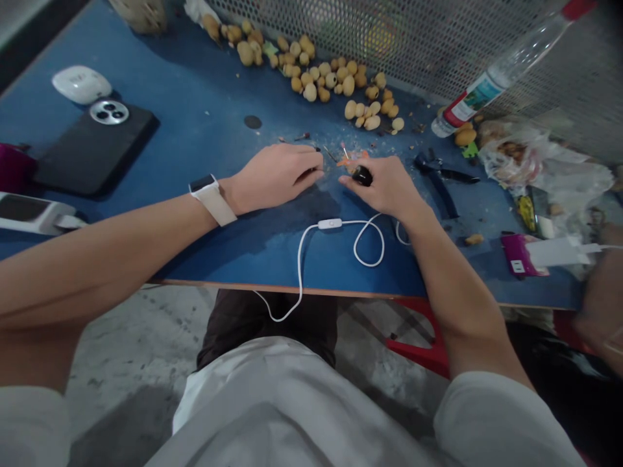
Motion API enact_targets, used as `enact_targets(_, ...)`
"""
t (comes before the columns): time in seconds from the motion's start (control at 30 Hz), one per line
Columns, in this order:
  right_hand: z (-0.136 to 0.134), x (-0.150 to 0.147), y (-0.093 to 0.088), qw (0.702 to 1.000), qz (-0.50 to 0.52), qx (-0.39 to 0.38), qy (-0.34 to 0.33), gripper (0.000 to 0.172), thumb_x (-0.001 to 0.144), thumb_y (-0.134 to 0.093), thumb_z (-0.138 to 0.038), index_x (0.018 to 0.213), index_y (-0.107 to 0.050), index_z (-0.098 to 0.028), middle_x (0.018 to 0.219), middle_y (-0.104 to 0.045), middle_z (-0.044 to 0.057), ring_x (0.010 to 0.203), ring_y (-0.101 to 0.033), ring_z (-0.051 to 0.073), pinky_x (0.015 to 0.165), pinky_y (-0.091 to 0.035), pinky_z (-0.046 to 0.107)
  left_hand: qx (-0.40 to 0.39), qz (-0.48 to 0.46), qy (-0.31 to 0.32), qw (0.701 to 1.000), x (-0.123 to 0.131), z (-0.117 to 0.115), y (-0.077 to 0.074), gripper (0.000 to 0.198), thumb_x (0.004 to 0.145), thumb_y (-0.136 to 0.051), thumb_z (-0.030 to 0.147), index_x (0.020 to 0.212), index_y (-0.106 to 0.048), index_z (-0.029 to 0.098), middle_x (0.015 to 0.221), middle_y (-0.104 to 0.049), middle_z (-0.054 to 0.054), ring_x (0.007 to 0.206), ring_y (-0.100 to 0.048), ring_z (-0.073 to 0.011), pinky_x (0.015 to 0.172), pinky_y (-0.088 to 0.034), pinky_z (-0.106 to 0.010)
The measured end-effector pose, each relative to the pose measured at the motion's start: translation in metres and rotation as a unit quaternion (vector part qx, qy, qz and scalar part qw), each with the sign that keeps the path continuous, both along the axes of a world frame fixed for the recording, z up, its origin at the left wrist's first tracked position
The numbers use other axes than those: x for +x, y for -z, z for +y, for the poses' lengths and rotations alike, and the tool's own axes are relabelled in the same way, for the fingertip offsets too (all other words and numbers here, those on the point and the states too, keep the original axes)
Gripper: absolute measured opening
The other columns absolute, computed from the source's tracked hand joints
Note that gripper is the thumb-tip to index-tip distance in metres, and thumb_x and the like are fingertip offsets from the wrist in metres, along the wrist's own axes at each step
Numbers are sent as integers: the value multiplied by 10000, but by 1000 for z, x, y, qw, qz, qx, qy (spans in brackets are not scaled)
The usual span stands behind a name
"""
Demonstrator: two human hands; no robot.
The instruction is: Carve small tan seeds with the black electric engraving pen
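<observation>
My left hand (275,178) rests on the blue table with its fingers curled around a small dark piece (317,149), mostly hidden. My right hand (382,187) is shut on a short black cylindrical tool (363,175), probably a small rotary tool. A white cable (335,224) with an inline switch curves beneath that hand. Between my hands lies a small orange carved piece (351,160) among pale dust and chips. A pile of tan round seeds (311,78) stretches behind them.
Black-handled pliers (438,181) lie to my right. A phone (95,149) and white case (82,84) lie at left. A plastic bottle (506,71), plastic bag (516,155) and magenta box (518,254) stand at right, before a perforated metal screen (389,32).
</observation>
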State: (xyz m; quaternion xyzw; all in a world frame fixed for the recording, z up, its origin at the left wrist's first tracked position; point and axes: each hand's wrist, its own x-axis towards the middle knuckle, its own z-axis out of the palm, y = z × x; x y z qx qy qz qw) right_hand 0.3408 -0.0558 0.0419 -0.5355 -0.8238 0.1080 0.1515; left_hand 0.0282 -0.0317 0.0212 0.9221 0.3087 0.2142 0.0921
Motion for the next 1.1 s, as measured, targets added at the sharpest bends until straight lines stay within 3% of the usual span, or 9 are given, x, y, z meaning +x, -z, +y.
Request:
enact_targets(0.17, -7, -13, 3, 999, -41, -20, -28, 423, 1186, -802, -662, 963, -735, -308, 872, -768, 102, 927, -765, 386, 885, -556, 498, -5, 16, 13, 1000, -1, -5, -8, 356, 1333, -528, 321, 1262, -856, 201, 1249, -892, -165, 1154, -861, -358, 1003, -637, -458)
enact_targets(0.4, -10, -20, 6, 998, -45, -22, -36, 472, 1221, -745, -703, 962, -719, -309, 845, -740, 91, 897, -744, 372, 824, -535, 477, 3, -9, 35, 999, -1, -3, 1, 338, 1302, -584, 330, 1256, -899, 219, 1116, -870, -133, 1119, -873, -367, 974, -660, -458)
enact_targets(0.6, -13, -22, 5, 998, -49, -33, -24, 504, 1222, -747, -707, 923, -691, -304, 837, -741, 87, 851, -741, 361, 821, -529, 484, 11, -3, 44, 999, -2, -2, 1, 351, 1304, -569, 325, 1243, -901, 227, 1135, -878, -136, 1142, -884, -370, 992, -674, -462)
enact_targets(0.73, -12, -20, 8, 998, -49, -24, -23, 568, 1219, -724, -793, 924, -696, -309, 834, -743, 92, 855, -742, 368, 808, -529, 483, 9, 10, 52, 999, -5, -2, -1, 350, 1300, -577, 324, 1257, -912, 232, 1156, -884, -145, 1149, -884, -379, 1006, -682, -483)
enact_targets(0.93, -8, -14, 16, 999, -37, -20, -26, 659, 1171, -731, -938, 964, -723, -313, 828, -715, 93, 892, -742, 388, 847, -545, 489, 47, 51, 56, 996, -5, -4, -3, 341, 1320, -558, 291, 1238, -884, 234, 1199, -888, -146, 1162, -892, -351, 940, -664, -422)
enact_targets(1.1, -11, -14, 14, 999, -42, 3, -32, 691, 1174, -699, -961, 963, -717, -303, 806, -685, 102, 867, -729, 386, 797, -510, 476, 58, 79, 57, 994, -3, -7, -6, 382, 1342, -501, 276, 1296, -873, 198, 1289, -890, -166, 1175, -894, -341, 924, -648, -397)
